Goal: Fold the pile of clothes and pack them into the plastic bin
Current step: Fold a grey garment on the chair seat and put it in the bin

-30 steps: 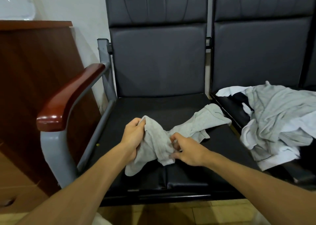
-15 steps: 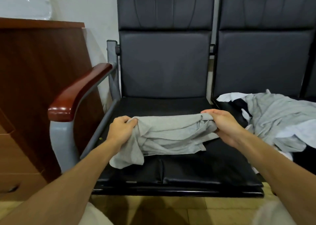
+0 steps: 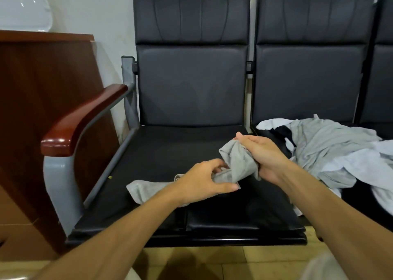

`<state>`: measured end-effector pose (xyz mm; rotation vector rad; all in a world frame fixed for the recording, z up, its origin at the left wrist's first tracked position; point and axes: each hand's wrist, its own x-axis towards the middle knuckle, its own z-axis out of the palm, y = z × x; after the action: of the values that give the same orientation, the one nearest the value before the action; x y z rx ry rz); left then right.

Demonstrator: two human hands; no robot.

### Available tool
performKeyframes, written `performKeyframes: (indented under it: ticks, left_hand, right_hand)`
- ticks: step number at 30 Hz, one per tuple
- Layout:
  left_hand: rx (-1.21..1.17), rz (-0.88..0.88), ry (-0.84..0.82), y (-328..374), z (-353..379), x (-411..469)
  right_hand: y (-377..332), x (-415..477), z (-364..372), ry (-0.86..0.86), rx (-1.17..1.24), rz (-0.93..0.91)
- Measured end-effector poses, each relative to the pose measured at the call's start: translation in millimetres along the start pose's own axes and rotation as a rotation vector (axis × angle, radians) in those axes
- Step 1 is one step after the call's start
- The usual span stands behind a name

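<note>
Black padded bench seat (image 3: 170, 152) carries a small grey cotton garment (image 3: 238, 162), bunched and twisted rather than folded. The right hand (image 3: 261, 154) grips its upper end, the left hand (image 3: 204, 179) pinches the lower part, and its tail trails on that seat. A rumpled pile of grey and white clothes (image 3: 331, 152) lies unfolded on the next seat (image 3: 359, 196). No bin shows, so I judge nearly everything remains to be done.

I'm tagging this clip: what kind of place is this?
Likely a waiting area or office lobby: linked black padded seats against a wall, a wood-topped armrest, and a wooden counter beside them.
</note>
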<state>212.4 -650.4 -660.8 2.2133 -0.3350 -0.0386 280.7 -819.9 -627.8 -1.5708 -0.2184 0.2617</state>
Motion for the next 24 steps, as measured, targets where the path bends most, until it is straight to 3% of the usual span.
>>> performKeyframes:
  ticks: [2, 5, 10, 13, 16, 21, 24]
  left_hand:
    - [0.028, 0.045, 0.082, 0.3, 0.0, 4.4]
    - [-0.113, 0.051, 0.175, 5.0, -10.1, 4.0]
    - [-0.283, -0.015, 0.224, 5.8, -34.0, -8.7]
    - [-0.31, -0.059, 0.207, -0.7, -42.9, -15.1]
    - [-0.28, -0.089, 0.168, -4.3, -45.4, -20.4]
    - [-0.081, -0.212, -0.103, -5.1, -36.8, -27.3]
    - [-0.042, -0.172, -0.098, -5.6, -38.8, -26.7]
  right_hand:
    - [0.5, 0.6, -3.3, 0.017, -0.035, -0.006]
    - [-0.8, 0.0, -13.0, -0.048, -0.073, -0.041]
    - [0.7, -1.7, -28.1, -0.192, -0.422, -0.078]
    - [8.7, 2.5, -21.4, -0.168, -0.507, -0.1]
    - [7.7, 6.3, -11.3, -0.096, -0.355, -0.11]
    - [-2.4, 8.7, 15.5, 0.023, -0.347, -0.233]
    - [-9.9, 12.9, 22.4, 0.063, -0.373, -0.282]
